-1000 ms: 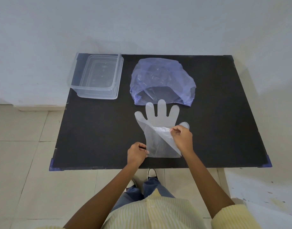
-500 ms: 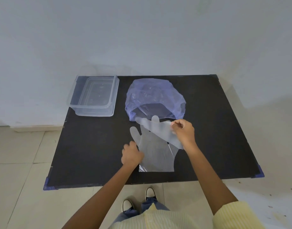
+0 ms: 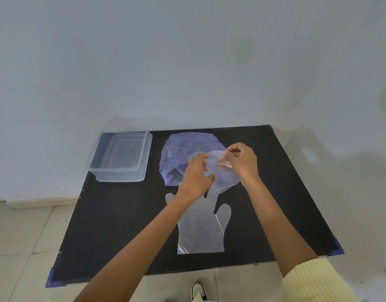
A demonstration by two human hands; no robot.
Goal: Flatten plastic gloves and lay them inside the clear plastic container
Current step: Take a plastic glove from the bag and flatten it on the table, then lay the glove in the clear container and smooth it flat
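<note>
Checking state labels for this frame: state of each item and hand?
clear container: open, nothing visible inside
blue bag: crumpled, on table
flat glove: spread flat on table, untouched
held glove: off table, crumpled
left hand: grips held glove
right hand: pinches held glove

A plain, sparsely furnished indoor room, with nothing that marks it as a kitchen, lab or shop. A bare, pale painted wall (image 3: 187,62) meets a floor of large light tiles (image 3: 19,236) along a low skirting (image 3: 35,202). A black tabletop (image 3: 122,214) stands pushed against the wall, its near corners wrapped in blue tape (image 3: 338,247).
</note>
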